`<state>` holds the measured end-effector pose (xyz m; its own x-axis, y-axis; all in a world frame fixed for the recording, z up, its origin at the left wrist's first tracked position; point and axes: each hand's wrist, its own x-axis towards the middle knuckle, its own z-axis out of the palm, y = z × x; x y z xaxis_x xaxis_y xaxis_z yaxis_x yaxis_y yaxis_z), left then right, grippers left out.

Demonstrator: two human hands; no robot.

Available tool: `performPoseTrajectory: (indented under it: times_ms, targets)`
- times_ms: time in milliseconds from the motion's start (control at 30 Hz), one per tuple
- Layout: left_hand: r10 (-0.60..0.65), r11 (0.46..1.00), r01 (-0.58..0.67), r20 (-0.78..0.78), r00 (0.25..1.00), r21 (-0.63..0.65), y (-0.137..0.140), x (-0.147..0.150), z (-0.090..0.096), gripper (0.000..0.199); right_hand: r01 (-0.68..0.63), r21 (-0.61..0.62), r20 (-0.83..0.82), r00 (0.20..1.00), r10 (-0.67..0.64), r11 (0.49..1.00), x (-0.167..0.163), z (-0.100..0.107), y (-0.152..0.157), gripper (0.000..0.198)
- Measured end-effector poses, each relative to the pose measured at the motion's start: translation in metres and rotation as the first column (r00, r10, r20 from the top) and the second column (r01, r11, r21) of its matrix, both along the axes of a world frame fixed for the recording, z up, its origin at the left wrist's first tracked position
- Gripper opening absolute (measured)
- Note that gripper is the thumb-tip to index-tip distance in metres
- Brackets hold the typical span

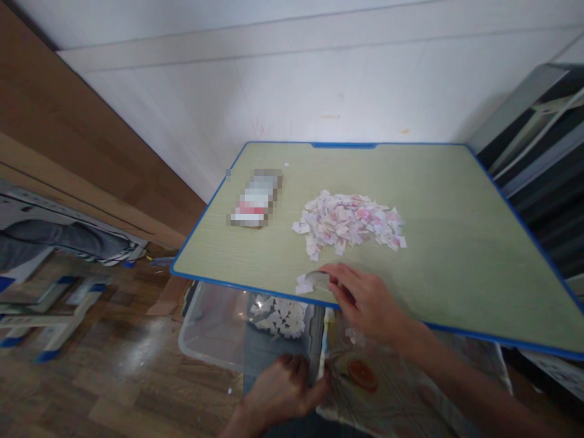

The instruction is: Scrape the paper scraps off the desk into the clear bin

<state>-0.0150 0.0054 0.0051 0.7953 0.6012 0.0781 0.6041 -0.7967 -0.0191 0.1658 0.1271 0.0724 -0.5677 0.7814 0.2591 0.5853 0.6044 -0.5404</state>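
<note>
A loose heap of small paper scraps (347,222), white with pink tints, lies on the pale green tabletop (456,243). My right hand (365,298) is at the near edge, its fingers closed on a thin, greyish, see-through curved piece (319,280). This piece touches a few paper scraps (303,285) at the edge. Below the table my left hand (287,389) is curled, its thumb beside a narrow white and yellow strip (325,347). What its fingers hold is hidden. More white scraps (280,316) lie underneath the edge, near the left hand.
A phone-like rectangle (258,198), pixelated, lies on the table's left side. Under the table stand a clear plastic bin (207,322) and a patterned plastic cover (365,383). A white wall (319,91) rises behind; a blue-footed frame (73,322) stands on the wooden floor.
</note>
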Motion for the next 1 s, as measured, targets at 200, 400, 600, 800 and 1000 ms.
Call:
performPoseTrajectory:
  times_ms: [200, 400, 600, 800, 1000]
  targets:
    - [0.019, 1.000, -0.019, 0.012, 1.000, 0.007, -0.001, 0.001, -0.001, 0.042, -0.060, -0.057, 0.028, 0.998, 0.062, 0.997, -0.025, 0.003, 0.000, 0.026]
    - [0.030, 0.999, -0.031, 0.041, 0.999, 0.021, -0.001, 0.002, -0.001, 0.037, 0.046, 0.010, 0.045, 0.998, -0.046, 0.999, -0.026, -0.002, 0.007, 0.020]
    - [0.033, 0.999, -0.033, 0.037, 0.999, -0.002, -0.001, 0.002, -0.003, 0.039, -0.187, 0.040, 0.091, 0.979, 0.183, 0.981, -0.041, -0.008, -0.003, 0.017]
    - [0.021, 1.000, -0.021, 0.034, 0.999, 0.003, -0.001, 0.002, -0.002, 0.036, -0.130, 0.107, -0.003, 0.991, 0.131, 0.986, -0.015, 0.003, 0.007, 0.018]
    - [0.032, 0.999, -0.032, 0.029, 0.999, 0.006, 0.000, 0.002, -0.002, 0.031, 0.055, 0.196, -0.063, 0.997, -0.044, 0.979, 0.034, 0.003, 0.033, 0.011]
